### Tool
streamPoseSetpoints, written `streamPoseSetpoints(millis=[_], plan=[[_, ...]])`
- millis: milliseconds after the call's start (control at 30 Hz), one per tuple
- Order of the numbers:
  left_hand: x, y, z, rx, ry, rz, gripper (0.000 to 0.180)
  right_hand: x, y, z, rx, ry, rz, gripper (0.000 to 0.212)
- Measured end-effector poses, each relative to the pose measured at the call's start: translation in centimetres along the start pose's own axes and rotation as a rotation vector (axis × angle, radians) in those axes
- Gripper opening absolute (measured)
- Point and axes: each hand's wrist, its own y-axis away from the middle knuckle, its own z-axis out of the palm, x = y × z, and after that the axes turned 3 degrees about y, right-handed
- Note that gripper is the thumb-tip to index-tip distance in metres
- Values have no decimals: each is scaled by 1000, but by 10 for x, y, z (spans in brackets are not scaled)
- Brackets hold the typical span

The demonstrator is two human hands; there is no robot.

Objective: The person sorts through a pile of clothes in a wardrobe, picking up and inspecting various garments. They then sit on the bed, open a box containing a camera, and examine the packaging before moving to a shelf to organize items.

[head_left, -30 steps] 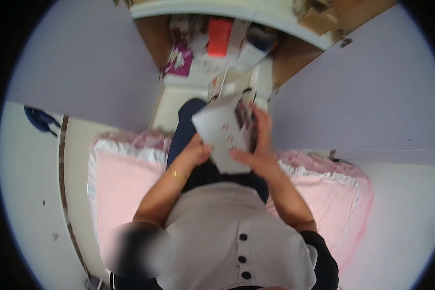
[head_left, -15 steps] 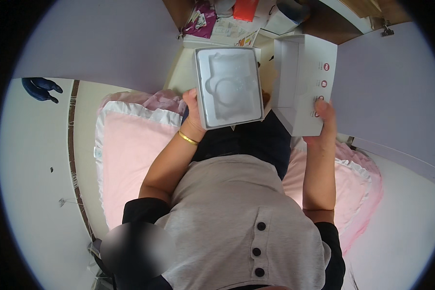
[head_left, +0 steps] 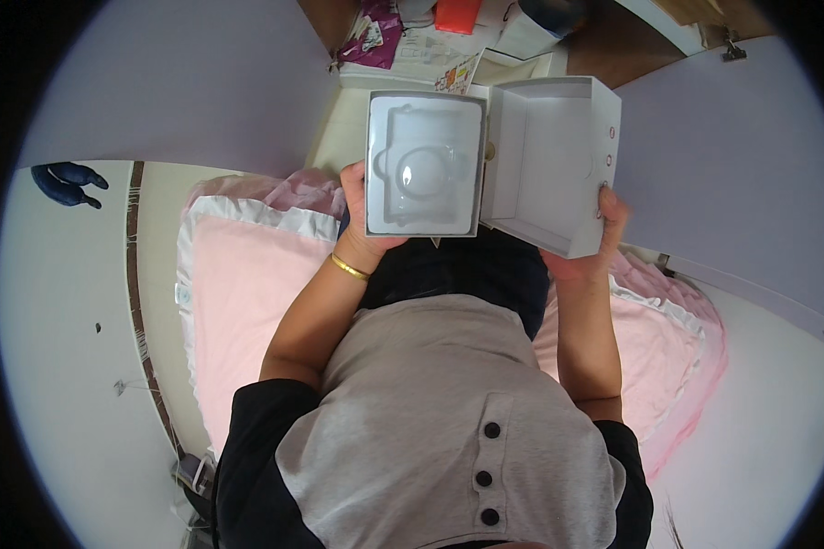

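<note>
My left hand (head_left: 357, 201) is closed around the left side and lower corner of a white box base (head_left: 479, 197). Inside the base lies a clear plastic insert (head_left: 421, 188), moulded with a round recess; no product shows in it. On the right, my right hand (head_left: 600, 238) grips the outer wall and near corner of a white box lid (head_left: 545, 151). The lid's hollow inside faces up, and small red round marks run along its outer wall. Base and lid sit side by side, edges close; whether they are joined I cannot tell. Both are held above my lap.
Beyond the box, a pale desk surface (head_left: 339, 119) carries a purple packet (head_left: 375, 37), a red item (head_left: 458, 15) and white papers. Lilac panels (head_left: 174, 82) flank both sides. Pink frilled bedding (head_left: 256, 274) lies under me. A dark blue object (head_left: 69, 181) rests far left.
The lid has moved left toward the base and tilted, showing more of its inside. The base has shifted slightly left and turned more upright. Both hands keep their hold.
</note>
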Motion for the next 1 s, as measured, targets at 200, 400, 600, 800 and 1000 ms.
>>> streamPoseSetpoints(millis=[200, 400, 600, 800, 1000], plan=[[-1, 4, 0, 14, -221, 80, 71, 8, 2, 20, 10, 334, -67, 70], [-12, 5, 14, 58, -443, 140, 78, 19, -5, 23, -97, 748, -281, 87], [-16, 5, 13, 33, -472, 118, 81, 28, -3, 30, -140, 1141, -441, 91], [-24, 7, 11, 20, -564, 161, 83, 38, 1, 38, -166, 1284, -541, 95], [-28, 6, 12, -29, -635, 176, 89, 42, 6, 43, -165, 1343, -572, 97]])
